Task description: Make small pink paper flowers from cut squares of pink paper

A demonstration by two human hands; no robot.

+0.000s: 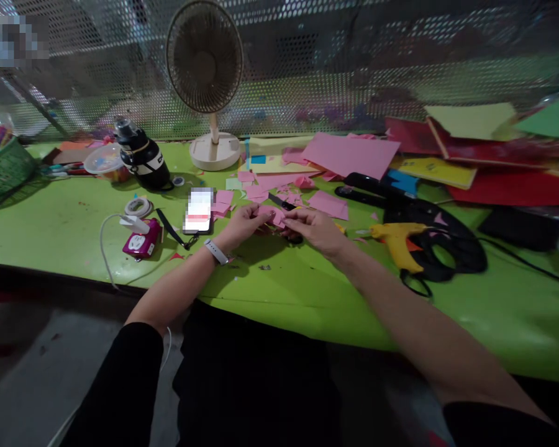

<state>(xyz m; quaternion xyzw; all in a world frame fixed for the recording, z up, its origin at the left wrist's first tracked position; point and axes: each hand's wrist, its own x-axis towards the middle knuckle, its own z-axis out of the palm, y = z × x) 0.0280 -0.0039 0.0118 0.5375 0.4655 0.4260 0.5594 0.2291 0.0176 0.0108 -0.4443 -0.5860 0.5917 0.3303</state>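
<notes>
The left hand [245, 225], its wrist wearing a white band [215, 251], is pinching the left edge of a small, thin piece of pink paper [276, 216]; the right hand [317, 231] is pinching the right edge between thumb and fingers. The pair are holding it over the glossy green desk [279, 292], nearer than the round-caged fan with a white base [205, 65] and to its right.

Well left of the fan, a green basket [9, 171] is holding slim pink and purple items. Between basket and fan, a round, clear plastic tub [105, 162] is sitting. Nearer than the fan and to its left, a roll of white tape [138, 207] is lying just beside a magenta power block [142, 243]. A black bottle with a white band [156, 177] is standing near the fan's left side. Straight in front of the fan, a phone with a lit screen [199, 210] is lying.

Right of the fan, a dark blade [278, 200] is lying among pink scraps, and a large pink sheet [351, 155] is resting behind them. Farther right of the fan and nearer, a yellow glue gun [403, 237] is lying; red card [503, 187] is spreading beyond.
</notes>
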